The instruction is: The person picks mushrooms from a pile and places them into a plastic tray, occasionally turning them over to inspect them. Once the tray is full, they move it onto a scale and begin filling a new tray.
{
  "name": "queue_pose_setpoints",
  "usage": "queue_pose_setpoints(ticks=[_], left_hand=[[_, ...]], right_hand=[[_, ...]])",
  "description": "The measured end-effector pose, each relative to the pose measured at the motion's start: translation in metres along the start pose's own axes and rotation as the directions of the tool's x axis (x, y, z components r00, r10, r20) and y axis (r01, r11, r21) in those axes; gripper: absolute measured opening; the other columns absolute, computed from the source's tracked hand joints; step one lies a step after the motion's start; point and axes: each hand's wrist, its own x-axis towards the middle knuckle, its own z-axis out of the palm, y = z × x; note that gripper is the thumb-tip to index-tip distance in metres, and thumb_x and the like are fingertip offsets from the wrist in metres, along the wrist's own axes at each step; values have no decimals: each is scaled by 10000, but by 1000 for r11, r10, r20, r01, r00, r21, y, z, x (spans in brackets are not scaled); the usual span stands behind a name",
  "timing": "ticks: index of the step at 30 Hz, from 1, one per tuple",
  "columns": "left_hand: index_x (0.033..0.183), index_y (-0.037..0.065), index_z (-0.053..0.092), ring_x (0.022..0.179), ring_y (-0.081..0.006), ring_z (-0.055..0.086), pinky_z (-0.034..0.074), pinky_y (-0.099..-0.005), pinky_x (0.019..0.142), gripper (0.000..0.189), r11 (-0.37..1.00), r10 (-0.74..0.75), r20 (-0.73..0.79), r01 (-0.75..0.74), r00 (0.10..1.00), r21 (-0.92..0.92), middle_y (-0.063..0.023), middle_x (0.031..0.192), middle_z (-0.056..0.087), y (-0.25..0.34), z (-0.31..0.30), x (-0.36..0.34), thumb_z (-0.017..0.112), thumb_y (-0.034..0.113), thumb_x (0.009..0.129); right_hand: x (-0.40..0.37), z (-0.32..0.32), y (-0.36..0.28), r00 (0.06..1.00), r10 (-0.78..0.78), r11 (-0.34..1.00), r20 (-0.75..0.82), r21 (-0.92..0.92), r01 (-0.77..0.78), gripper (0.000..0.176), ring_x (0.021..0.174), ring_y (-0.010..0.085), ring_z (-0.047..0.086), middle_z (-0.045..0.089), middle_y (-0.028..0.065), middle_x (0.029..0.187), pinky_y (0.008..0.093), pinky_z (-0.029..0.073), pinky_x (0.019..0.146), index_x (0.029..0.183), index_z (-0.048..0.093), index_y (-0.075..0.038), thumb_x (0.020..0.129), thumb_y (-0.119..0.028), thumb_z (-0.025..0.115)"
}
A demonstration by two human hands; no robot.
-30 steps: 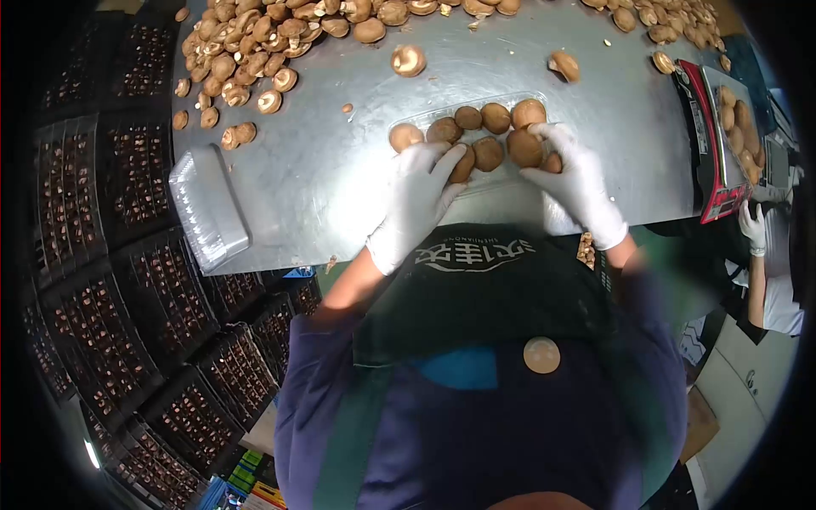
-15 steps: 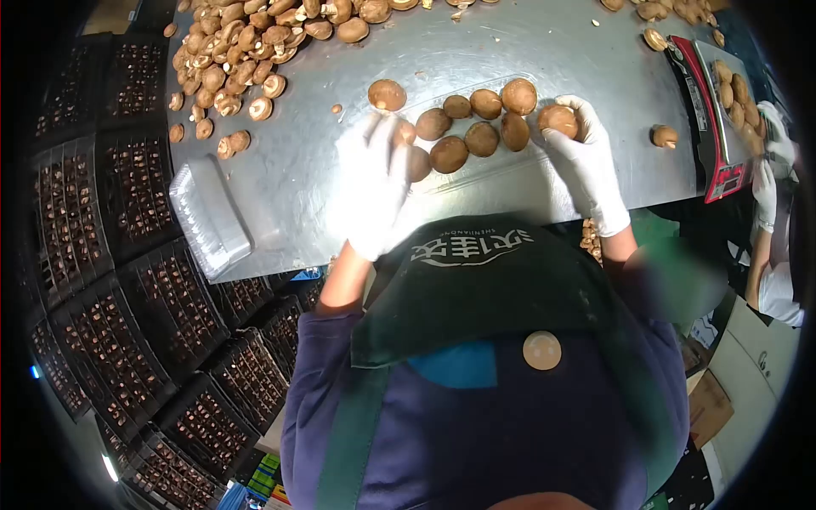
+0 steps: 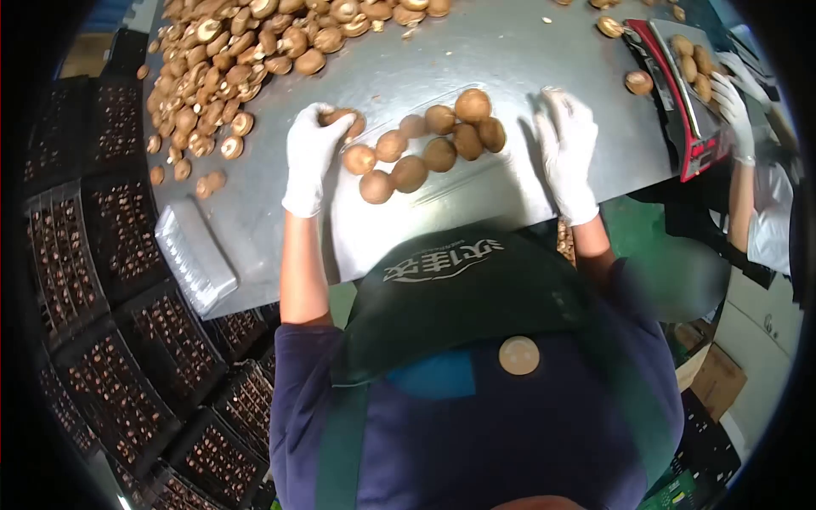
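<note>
My left hand (image 3: 311,157), in a white glove, has its thumb and fingers closed on a brown mushroom (image 3: 347,124) at the left end of the group. Two rows of brown-capped mushrooms (image 3: 410,174) lie between my hands, caps mostly up. Faint straight outlines around them look like a clear plastic tray (image 3: 501,168), though its edges are hard to make out. To the right of the rows, my gloved right hand (image 3: 566,153) rests over the metal table (image 3: 510,51), fingers a little apart and nothing in them. The nearest mushroom (image 3: 491,134) to it is at the rows' right end.
A big mushroom pile (image 3: 246,59) covers the back left. Stacked clear plastic trays (image 3: 195,255) stand at the left edge. At right, a co-worker's gloved hands (image 3: 735,106) touch a red scale (image 3: 680,102) bearing mushrooms. Black crates (image 3: 127,221) of mushrooms fill the left side.
My right hand has let go of its mushroom, which now lies at the right end of the rows. My left hand has moved left and back and taken hold of a mushroom. The view has turned slightly.
</note>
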Motion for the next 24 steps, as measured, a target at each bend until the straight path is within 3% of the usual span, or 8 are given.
queue_pose_setpoints(ticks=[4,7,12,15,18,19,22,24], left_hand=[[926,13,609,741,-135,581,493,-292,687,270,945,-34,-101,-1,994,-328,-50,831,624,4,2,-9,770,159,765],[941,23,609,752,-95,540,470,-256,692,223,964,73,-318,-149,945,-221,-19,828,594,-1,-3,-12,747,117,794],[1047,18,640,803,-101,559,466,-223,709,199,903,-100,-341,-59,935,-425,-37,919,623,10,-15,-21,679,78,861],[1185,-25,606,909,-166,642,527,-253,746,268,482,-165,-34,51,986,-875,-127,1073,654,4,-26,-25,566,36,927],[1221,-44,577,945,-163,633,531,-258,751,296,103,-16,162,163,987,-981,-127,1090,645,0,-28,-42,549,51,942],[1271,-43,541,974,-161,622,524,-258,789,338,496,-45,11,32,999,-868,-117,1113,640,24,-24,-59,524,69,953],[1300,-45,518,984,-150,612,507,-251,814,379,795,243,-105,-260,964,-547,-108,1123,633,49,-14,-82,535,101,951],[1268,-23,538,971,-120,604,492,-236,811,404,442,40,182,146,983,-885,-73,1083,644,60,-5,-77,602,91,886]], right_hand=[[23,-4,97,989,36,935,-145,-344,-85,419,1176,313,512,578,138,1246,427,435,939,1247,582,-103,861,-253,641],[42,-5,164,981,27,846,-193,-518,-126,516,1145,371,524,532,186,1282,473,449,944,1297,537,-112,831,-293,664],[73,2,204,980,29,793,-196,-593,-142,572,1081,410,558,481,240,1299,467,503,870,1339,494,-126,825,-293,682],[92,-3,205,972,147,807,-182,-547,-224,539,1024,359,586,542,196,1189,447,513,839,1311,503,-112,816,-231,679],[117,-13,188,980,197,658,-24,-738,-151,240,843,325,655,595,151,973,442,546,669,1051,595,-71,837,-178,622],[120,-11,194,982,190,657,-20,-740,-142,240,843,325,655,595,151,973,442,546,669,1051,595,-71,837,-178,622],[130,4,216,989,47,608,142,-789,84,146,795,320,664,584,164,979,446,557,646,967,606,-37,901,-131,516],[134,8,221,972,-41,628,231,-751,205,190,854,347,657,582,196,1017,459,554,707,1004,591,-20,930,-155,481]])
